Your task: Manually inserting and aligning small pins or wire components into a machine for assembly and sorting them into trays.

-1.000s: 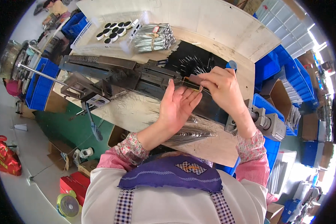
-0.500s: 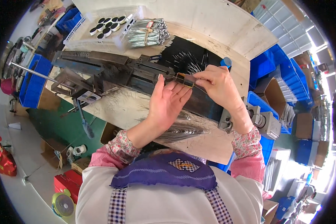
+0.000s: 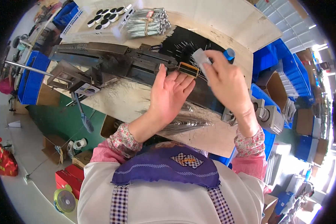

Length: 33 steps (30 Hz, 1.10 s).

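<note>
My left hand (image 3: 170, 93) is palm up with its fingers stretched out. Its fingertips reach under a small rectangular frame with yellowish edges (image 3: 188, 70), at the end of a long dark metal bench machine (image 3: 138, 65). Whether they touch the frame I cannot tell. To the right, my right hand (image 3: 227, 80) pinches a flat, pale grey plate (image 3: 201, 58), slightly blurred and tilted above the machine. Thin metal wires or pins (image 3: 184, 48) lie scattered on a black surface behind the frame. More thin wires (image 3: 184, 125) lie in a bundle on the bench, near my left wrist.
A clear plastic crate (image 3: 82, 35) with black-topped white rolls stands at the back left, beside a tied bundle of metal rods (image 3: 147, 23). A blue cap-like object (image 3: 229, 54) sits behind my right hand. Blue bins (image 3: 267, 61) stand at the right; pliers (image 3: 86, 123) show at the left.
My right hand has lifted away from the frame, up and to the right, with the grey plate in its fingers. My left hand stays under the frame. The view has shifted slightly.
</note>
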Motion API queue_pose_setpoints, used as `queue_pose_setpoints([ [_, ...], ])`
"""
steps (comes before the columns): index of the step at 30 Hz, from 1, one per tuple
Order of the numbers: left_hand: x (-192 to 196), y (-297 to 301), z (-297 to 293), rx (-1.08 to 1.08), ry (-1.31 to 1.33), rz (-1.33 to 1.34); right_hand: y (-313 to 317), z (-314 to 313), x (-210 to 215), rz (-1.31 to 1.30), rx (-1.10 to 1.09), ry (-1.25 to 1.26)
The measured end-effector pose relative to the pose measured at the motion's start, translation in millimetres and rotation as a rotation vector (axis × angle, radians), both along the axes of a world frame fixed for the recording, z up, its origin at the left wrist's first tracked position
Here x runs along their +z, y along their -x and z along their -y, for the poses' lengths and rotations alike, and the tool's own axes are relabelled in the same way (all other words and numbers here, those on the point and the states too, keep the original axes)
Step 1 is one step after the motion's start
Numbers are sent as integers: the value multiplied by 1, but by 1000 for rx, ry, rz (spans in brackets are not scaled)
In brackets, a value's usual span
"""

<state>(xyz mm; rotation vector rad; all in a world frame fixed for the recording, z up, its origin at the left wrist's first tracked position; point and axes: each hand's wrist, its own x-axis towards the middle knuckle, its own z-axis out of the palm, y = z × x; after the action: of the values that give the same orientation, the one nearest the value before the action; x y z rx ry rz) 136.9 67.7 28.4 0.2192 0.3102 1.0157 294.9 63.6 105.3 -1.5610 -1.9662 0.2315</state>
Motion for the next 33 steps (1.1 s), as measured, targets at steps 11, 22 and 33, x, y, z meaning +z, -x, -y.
queue_pose_setpoints([
  [11,16,0,-7,-39,41,-87,22,1,-13,610,115,-36],
  [22,-23,-26,17,3,71,-273,-1,76,-96,376,145,413],
  [33,-13,125,62,434,-1379,-1875,49,38,-169,487,164,226],
])
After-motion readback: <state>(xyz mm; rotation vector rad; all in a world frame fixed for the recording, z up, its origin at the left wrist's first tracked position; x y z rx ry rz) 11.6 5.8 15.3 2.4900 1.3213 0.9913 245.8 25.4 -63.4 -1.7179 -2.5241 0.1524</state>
